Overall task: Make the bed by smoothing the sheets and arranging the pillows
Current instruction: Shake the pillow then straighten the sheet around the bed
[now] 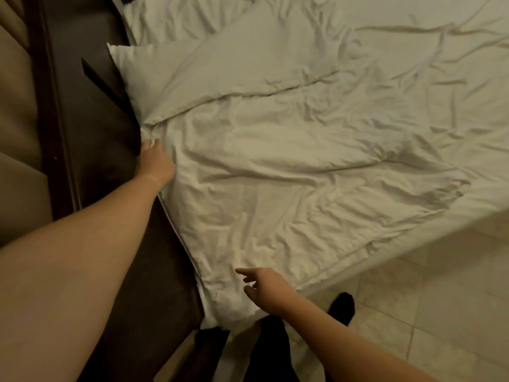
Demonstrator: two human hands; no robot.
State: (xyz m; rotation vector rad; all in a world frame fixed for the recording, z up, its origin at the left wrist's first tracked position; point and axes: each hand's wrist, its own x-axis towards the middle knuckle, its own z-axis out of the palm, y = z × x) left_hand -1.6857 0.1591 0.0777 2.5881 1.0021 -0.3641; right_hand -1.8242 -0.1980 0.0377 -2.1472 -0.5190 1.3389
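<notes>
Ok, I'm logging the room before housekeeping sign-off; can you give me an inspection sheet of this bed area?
Surface: white sheet, heavily creased all over.
Job's things: front pillow overlaps rear pillow, both beside the headboard.
Clutter: nothing seen.
Hands: left hand grips the sheet edge below the front pillow; right hand open, over the near corner.
Cables: nothing seen.
Surroundings: dark headboard, tiled floor, foot in dark sock.

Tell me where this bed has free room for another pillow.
Free: the smoother sheet top right, past the pillows; the wrinkled duvet between pillows and right hand. Crowded: by the headboard, where the left hand grips the duvet.
</notes>
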